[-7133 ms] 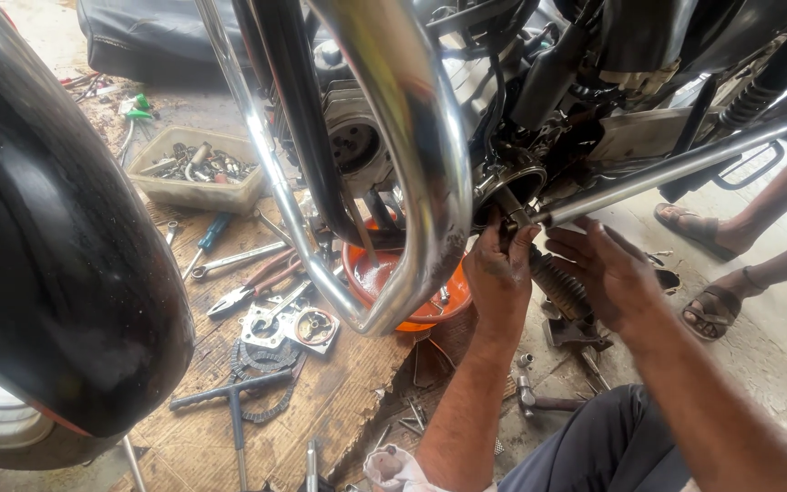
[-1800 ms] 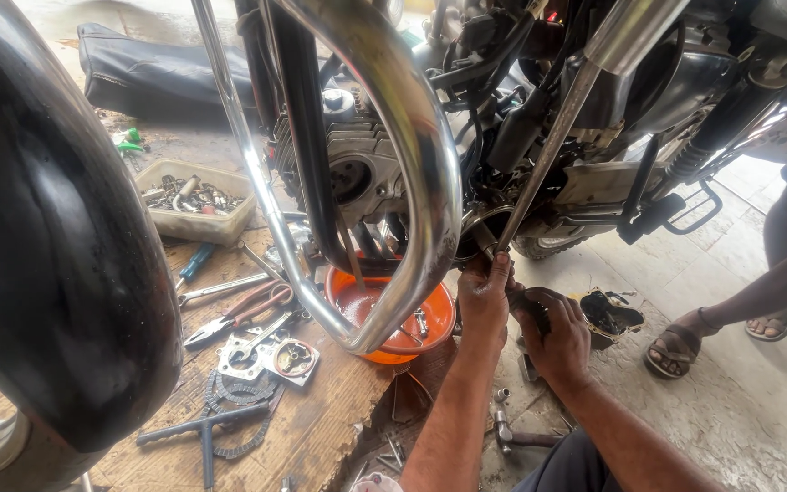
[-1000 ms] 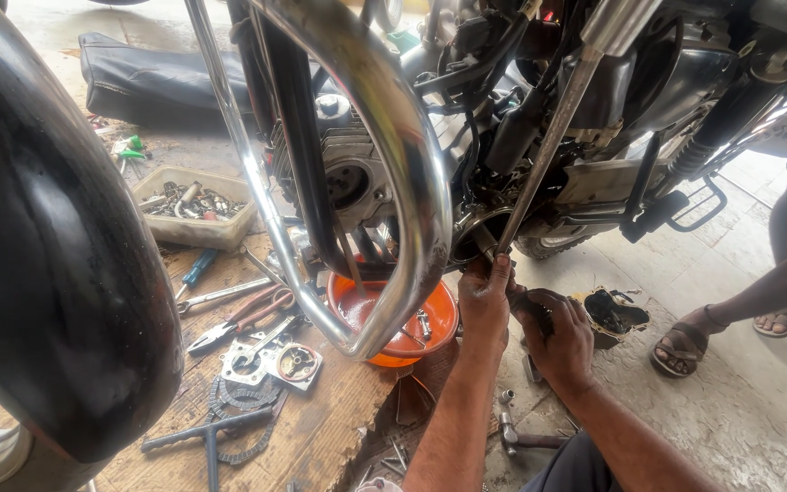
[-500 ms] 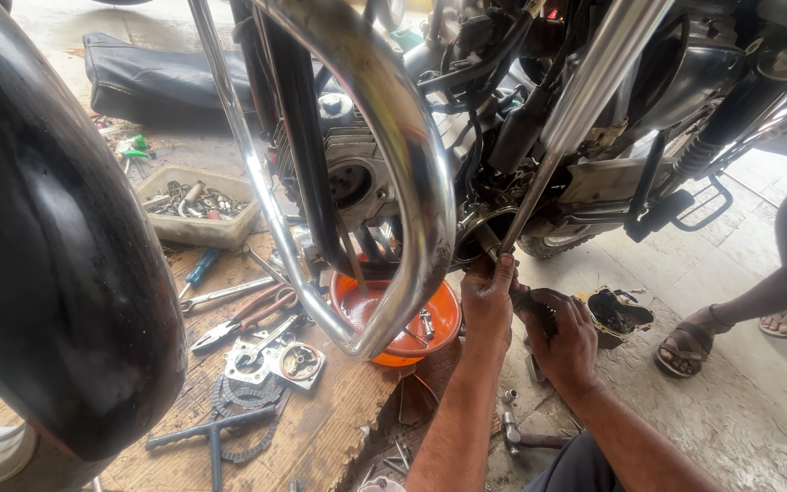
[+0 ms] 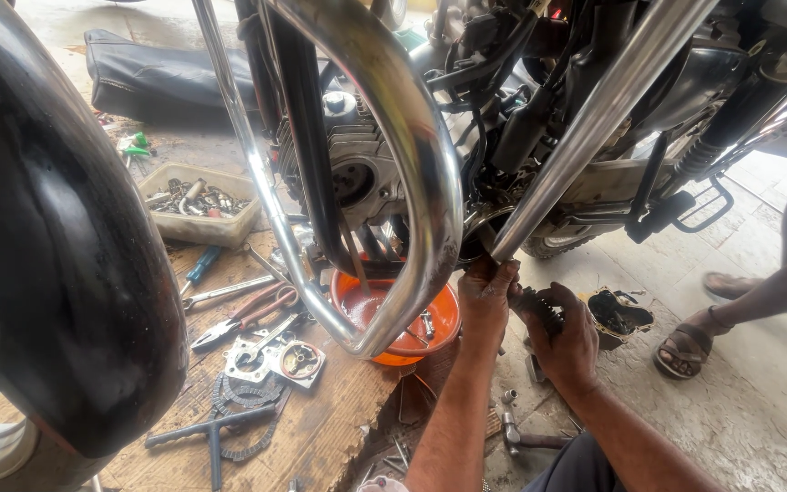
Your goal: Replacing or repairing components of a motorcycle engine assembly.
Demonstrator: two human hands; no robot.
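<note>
Items were logged left to right from the orange bowl (image 5: pixel 393 314). Left of it: pliers (image 5: pixel 243 314), beige parts tray (image 5: pixel 198 202). Just right: left hand (image 5: pixel 487 293), fingers clenched at the lower end of the chrome tube (image 5: pixel 594 118), whose long axis rose up-right. Further right: right hand (image 5: pixel 565 333), gripping a dark ribbed part (image 5: pixel 539 310) just beside the left hand.

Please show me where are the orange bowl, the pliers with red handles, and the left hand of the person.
orange bowl (image 5: pixel 363 305): head view, on its bare inner wall at the left.
pliers with red handles (image 5: pixel 261 305): head view, on a red handle.
left hand (image 5: pixel 486 290): head view, on the back of the hand.
</note>
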